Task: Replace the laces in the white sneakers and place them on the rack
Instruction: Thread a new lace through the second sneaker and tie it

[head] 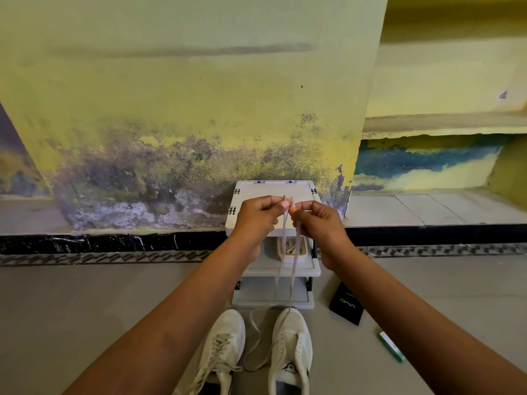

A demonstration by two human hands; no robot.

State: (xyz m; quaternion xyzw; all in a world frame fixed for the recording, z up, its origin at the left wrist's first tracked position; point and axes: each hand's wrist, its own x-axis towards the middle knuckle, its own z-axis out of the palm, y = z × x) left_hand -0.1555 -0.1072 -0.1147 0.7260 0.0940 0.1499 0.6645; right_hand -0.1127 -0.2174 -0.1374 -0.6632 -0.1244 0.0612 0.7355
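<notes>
Both hands raised, left hand and right hand each pinching an end of the flat grey lace trailing down to the unlaced right-side white sneaker; left-side sneaker laced; grey plastic rack behind hands, racking pending.

Both forearms were bare along the whole length that showed, from the lower edge of the picture up to the wrists, with no sleeve or cuff on either one. The left hand wore no glove, ring or band on the parts that showed, and its wrist carried no watch or bracelet. The right hand was likewise ungloved, with nothing worn on the fingers or wrist that could be seen. The fingernails that showed on both hands were short and looked unpainted. The forearms were slender, and no marks or tattoos showed on them.
</notes>
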